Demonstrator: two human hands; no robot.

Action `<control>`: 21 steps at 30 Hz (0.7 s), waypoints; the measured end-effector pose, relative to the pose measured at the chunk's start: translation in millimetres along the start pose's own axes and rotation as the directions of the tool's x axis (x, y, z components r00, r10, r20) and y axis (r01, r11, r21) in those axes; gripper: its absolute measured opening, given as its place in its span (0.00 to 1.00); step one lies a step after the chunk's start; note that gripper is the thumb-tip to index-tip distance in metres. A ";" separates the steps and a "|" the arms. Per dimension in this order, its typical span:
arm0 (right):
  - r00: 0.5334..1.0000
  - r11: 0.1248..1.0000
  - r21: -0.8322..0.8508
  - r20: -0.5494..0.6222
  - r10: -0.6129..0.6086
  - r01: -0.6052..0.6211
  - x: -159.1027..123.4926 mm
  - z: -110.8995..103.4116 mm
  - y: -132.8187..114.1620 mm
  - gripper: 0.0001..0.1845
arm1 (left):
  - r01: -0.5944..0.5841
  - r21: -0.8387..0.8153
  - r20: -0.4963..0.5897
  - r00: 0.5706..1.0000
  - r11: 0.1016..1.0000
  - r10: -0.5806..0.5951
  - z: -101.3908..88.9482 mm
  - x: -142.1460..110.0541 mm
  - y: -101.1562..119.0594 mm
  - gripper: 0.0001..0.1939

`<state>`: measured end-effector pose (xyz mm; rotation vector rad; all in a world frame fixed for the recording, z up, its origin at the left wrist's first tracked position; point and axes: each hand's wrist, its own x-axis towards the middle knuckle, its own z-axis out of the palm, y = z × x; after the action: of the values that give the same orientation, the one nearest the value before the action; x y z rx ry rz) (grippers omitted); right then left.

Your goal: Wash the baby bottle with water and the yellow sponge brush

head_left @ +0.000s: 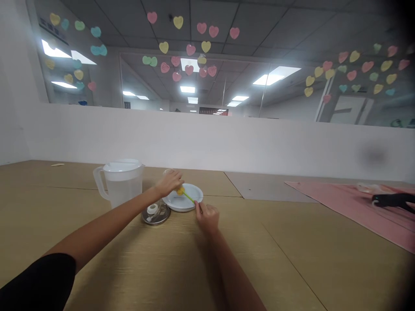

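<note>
My right hand [207,217] grips the thin green handle of a small brush [188,197] with a yellow head. The handle slants up and left, and the yellow head ends just below my left hand [169,182]. My left hand is curled round a clear, see-through object whose upper edge shows past the fingers; its kind cannot be made out. Both hands are above or beside a shallow white bowl [196,195]. Just left of the bowl lies a round metal tray [163,219] with a white roll and small pale items on it.
A translucent lidded pitcher [125,183] stands left of the tray, its handle to the left. A pink mat [343,207] with a black object [391,200] lies at the far right. Behind the brown table [155,268] runs a white wall with windows.
</note>
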<state>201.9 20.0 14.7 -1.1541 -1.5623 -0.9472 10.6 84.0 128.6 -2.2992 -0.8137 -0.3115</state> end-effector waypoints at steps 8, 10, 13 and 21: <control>0.621 0.660 -0.197 0.227 0.750 -0.725 0.5 -6.1 22.7 0.30 | -0.064 0.013 -0.006 0.998 0.998 0.064 13.4 -7.7 -27.0 0.14; 0.468 0.556 -0.288 0.323 0.823 -0.779 3.2 -8.1 26.2 0.28 | 0.008 -0.072 -0.050 0.999 0.997 -0.011 12.0 -12.7 -24.3 0.14; 0.392 0.558 -0.349 0.443 0.806 -0.753 3.3 -6.3 27.5 0.22 | 0.328 -0.357 -0.070 0.924 0.875 -0.375 6.1 -18.0 -18.6 0.22; 0.390 0.691 -0.353 0.625 0.676 -0.631 2.8 2.8 16.9 0.16 | 0.343 -0.922 0.387 0.793 -0.181 -0.471 -10.6 -47.1 25.7 0.40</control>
<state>217.3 27.6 17.5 -2.1603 -1.3889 0.0720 -9.8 40.0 103.6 -3.0759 -1.6935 -1.9612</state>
